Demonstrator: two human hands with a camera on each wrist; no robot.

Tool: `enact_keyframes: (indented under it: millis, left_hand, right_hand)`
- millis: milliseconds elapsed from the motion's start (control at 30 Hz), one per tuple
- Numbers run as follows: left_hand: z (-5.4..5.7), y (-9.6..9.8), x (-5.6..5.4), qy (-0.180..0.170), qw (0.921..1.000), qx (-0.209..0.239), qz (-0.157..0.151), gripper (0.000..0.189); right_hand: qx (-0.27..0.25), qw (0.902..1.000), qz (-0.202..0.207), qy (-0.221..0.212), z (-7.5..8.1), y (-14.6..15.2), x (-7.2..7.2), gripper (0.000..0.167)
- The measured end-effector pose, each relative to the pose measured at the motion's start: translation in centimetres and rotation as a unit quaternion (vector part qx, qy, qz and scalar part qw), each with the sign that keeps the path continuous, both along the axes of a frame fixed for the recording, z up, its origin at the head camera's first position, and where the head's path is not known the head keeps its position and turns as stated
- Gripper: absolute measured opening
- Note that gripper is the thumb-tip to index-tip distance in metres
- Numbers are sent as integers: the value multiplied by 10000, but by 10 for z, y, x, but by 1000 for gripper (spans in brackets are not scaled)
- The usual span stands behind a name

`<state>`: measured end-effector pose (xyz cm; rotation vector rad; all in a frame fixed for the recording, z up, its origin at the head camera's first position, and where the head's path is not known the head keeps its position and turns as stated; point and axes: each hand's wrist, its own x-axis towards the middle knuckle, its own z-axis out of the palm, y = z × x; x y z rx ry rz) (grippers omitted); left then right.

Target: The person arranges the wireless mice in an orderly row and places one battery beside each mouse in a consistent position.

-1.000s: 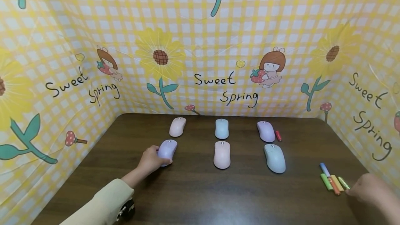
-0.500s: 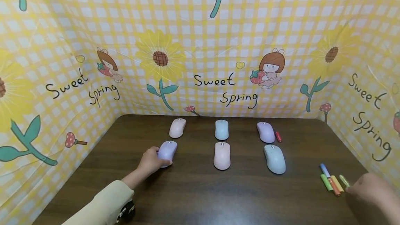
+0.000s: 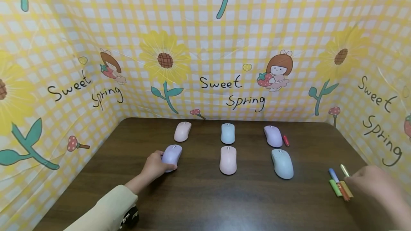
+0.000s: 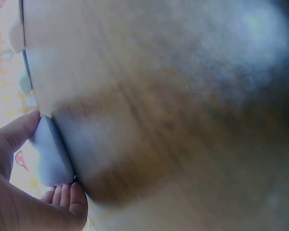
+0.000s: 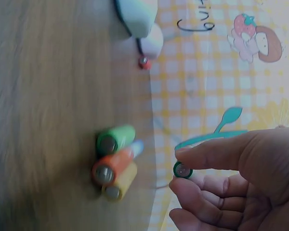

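Note:
At the left of the table, my left hand (image 3: pixel 155 167) grips a purple computer mouse (image 3: pixel 172 155) by its sides; in the left wrist view the mouse (image 4: pixel 52 154) sits between thumb and fingers. At the right, my right hand (image 3: pixel 372 184) pinches a green battery (image 3: pixel 344 170) between thumb and finger. The right wrist view shows the end of this battery (image 5: pixel 183 169), held above the tabletop. Just beside it lie a green battery (image 3: pixel 335 188), a blue battery (image 3: pixel 333 174), an orange battery (image 3: pixel 344 191) and a yellow battery (image 3: pixel 348 189), close together.
Behind stand a pink mouse (image 3: pixel 182 131), a blue mouse (image 3: pixel 228 133) and a purple mouse (image 3: pixel 273 135), with a red battery (image 3: pixel 286 140) beside the last. Nearer are another pink mouse (image 3: pixel 228 160) and a pale teal mouse (image 3: pixel 282 163). A checked cloth (image 3: pixel 212 45) walls the dark table (image 3: pixel 205 202).
My right hand has lifted the green battery and carried it forward and left, over the battery group. The left hand stays on the purple mouse, which has not moved.

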<state>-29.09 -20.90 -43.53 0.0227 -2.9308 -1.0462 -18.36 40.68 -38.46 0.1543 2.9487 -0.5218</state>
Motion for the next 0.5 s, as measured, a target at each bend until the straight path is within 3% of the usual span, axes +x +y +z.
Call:
enact_keyframes:
  millis: [300,500]
  left_hand:
    - [0,0,1,42,10000,16,-10,71]
    - [1,1,1,44,10000,-7,-3,71]
  right_hand:
    - [-305,9965,10,776,5,-34,-8,53]
    - [-462,9954,-24,843,13,-53,-19,50]
